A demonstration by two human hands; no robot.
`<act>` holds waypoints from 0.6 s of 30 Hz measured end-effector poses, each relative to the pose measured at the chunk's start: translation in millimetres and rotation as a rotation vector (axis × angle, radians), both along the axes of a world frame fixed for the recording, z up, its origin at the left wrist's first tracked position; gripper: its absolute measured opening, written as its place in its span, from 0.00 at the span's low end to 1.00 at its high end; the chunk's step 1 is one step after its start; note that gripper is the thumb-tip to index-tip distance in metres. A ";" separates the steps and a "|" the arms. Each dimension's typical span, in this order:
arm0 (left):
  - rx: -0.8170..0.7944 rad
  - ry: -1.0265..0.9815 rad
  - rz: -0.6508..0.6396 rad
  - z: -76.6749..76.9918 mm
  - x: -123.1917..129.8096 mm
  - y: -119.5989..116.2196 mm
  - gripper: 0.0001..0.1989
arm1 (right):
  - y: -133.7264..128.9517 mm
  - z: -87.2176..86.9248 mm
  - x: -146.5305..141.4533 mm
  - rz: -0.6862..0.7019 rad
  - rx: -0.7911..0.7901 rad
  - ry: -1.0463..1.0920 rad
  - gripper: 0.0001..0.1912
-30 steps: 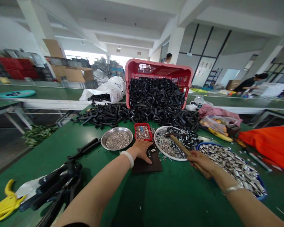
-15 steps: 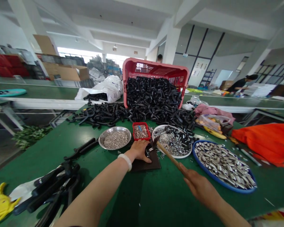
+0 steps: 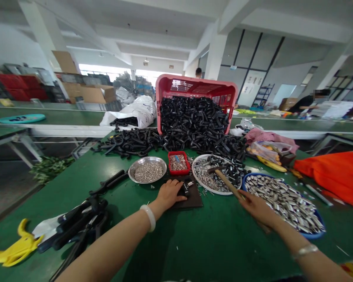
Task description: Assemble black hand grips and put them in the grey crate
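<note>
My left hand point(image 3: 170, 194) lies on a dark brown rectangular pad point(image 3: 194, 200) at lower centre, its fingers point(image 3: 179, 197) together and pressed against a small black metal fitting point(image 3: 184, 190); my right hand point(image 3: 254, 209) has its fingers clamped round a wooden-handled hammer point(image 3: 231, 184), whose head hangs over a round white plate point(image 3: 200, 181) of mixed bolts.

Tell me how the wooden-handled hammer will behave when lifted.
The hammer will likely feel stiff, given its rigid-looking wooden handle, and head-heavy, since the metal head sits far from the right hand. Set down on the uneven loose parts in the white plate, it would probably tip or shift.
</note>
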State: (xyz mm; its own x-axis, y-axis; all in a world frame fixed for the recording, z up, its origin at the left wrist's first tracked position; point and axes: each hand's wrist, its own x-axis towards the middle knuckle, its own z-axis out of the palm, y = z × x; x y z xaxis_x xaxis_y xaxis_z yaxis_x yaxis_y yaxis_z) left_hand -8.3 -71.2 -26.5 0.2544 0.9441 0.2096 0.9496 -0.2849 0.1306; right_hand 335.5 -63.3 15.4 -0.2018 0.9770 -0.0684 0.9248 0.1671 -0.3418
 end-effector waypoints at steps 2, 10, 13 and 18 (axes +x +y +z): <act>-0.019 0.015 -0.016 -0.4 -0.8 -2.5 0.31 | 10.2 3.2 -5.5 0.032 0.150 -0.206 0.20; -0.062 0.153 -0.066 19.0 6.0 7.0 0.19 | 40.4 -18.7 -131.1 0.490 0.363 -0.031 0.21; -0.148 0.083 -0.075 34.3 -0.8 7.1 0.18 | 53.1 -27.6 -149.7 0.530 0.342 0.039 0.16; -0.622 -0.294 -0.104 61.7 -24.0 24.1 0.17 | 63.3 -22.0 -146.3 0.576 0.212 0.214 0.15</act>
